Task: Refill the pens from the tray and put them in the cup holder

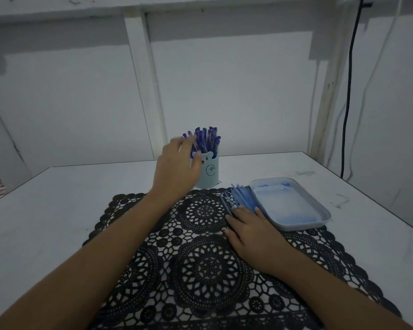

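Note:
A pale blue cup holder point(210, 173) with a bear face stands at the far edge of the black lace mat, filled with several blue-capped pens point(206, 139). My left hand point(177, 167) reaches to its left side, fingers spread by the pens, and it looks blurred. Whether it holds a pen I cannot tell. A bundle of blue refills point(242, 198) lies on the mat beside the tray point(303, 226). My right hand point(250, 232) rests flat on the near ends of the refills. The tray is white, with blue stains inside.
The black lace mat point(200, 258) covers the middle of a white table point(57, 210). A white wall rises close behind the table. A black cable point(348, 91) hangs down at the right. The table's left edge slants near the mat.

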### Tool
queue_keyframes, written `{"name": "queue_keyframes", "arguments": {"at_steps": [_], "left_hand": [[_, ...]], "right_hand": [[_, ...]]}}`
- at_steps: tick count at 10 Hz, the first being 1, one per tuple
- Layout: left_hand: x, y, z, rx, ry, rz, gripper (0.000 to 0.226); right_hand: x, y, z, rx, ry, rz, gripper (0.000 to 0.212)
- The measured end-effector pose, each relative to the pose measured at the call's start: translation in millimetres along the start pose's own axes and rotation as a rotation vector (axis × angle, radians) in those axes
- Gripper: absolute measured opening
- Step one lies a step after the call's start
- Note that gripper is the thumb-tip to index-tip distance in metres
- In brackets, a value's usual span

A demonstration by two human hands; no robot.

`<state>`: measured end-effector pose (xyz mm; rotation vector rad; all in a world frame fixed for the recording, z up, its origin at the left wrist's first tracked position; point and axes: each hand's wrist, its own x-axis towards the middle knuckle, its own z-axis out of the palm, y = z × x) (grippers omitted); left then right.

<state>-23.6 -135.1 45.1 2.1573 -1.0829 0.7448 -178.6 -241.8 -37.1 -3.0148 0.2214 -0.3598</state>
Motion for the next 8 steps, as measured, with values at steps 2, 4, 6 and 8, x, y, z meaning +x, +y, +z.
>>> {"name": "queue_keyframes", "arguments": {"at_steps": [2, 4, 6, 8], "left_hand": [[-88, -21, -11, 0.226, -0.557, -0.170, 0.049], [-102, -25, -5, 0.280, -0.671, -0.261, 0.052], [-104, -23, -10, 0.265, -0.663, -0.271, 0.054], [-99, -7, -39, 0.132, -0.669, -0.274, 0.052]], "right_hand": [[-1, -2, -3, 0.014, -0.006, 0.018, 0.047], [-4, -5, -5, -0.010, 0.032, 0.018, 0.070], [-9, -10, -12, -0.048, 0.082, 0.047, 0.065], [-20, -23, -36, -0.029, 0.072, 0.014, 0.053]]}}
